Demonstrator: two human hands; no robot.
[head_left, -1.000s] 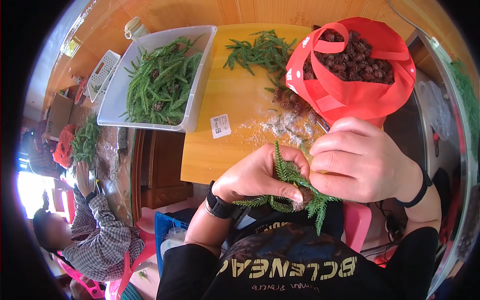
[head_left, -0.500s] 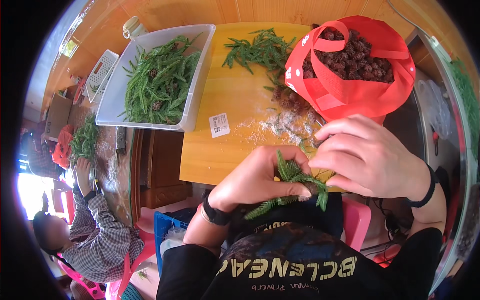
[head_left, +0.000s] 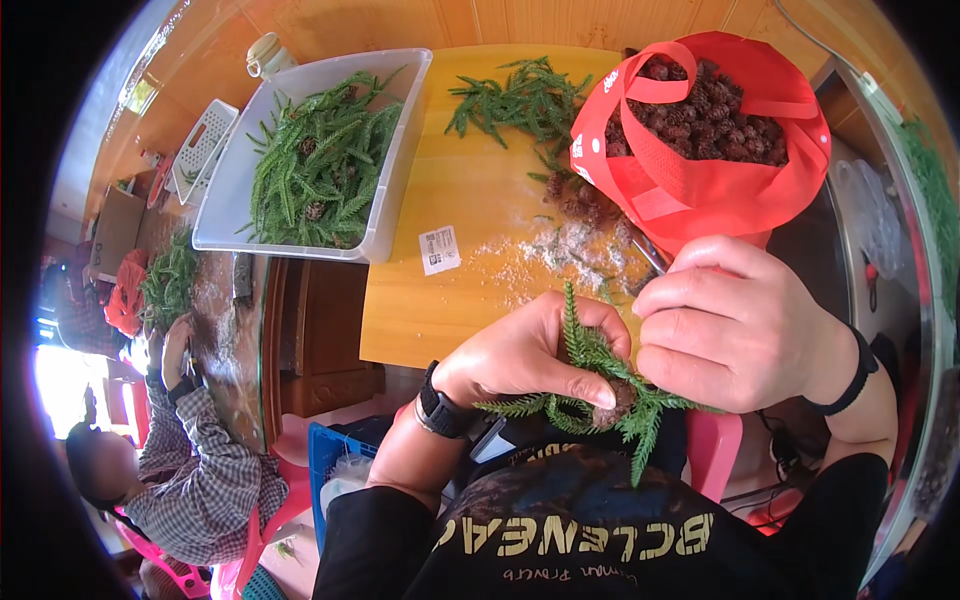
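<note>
On the near side of the red tote bag (head_left: 742, 200), left hand (head_left: 515, 355) pinches a pine cone (head_left: 617, 402) amid conifer sprigs (head_left: 645, 428), right hand (head_left: 725, 330) curled alongside, its grip's contents unclear; likely a joining step, next move calling for a steady hold.

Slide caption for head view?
Left hand holds a pine cone amid green sprigs, right hand alongside; red bag of cones beyond.

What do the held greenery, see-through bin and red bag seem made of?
Held greenery: possibly matte plastic, needles evenly shaped; real foliage not ruled out.
Bin: likely smooth plastic, walls translucent.
Red bag: apparently matte nonwoven fabric, soft folds and flat handles.
</note>
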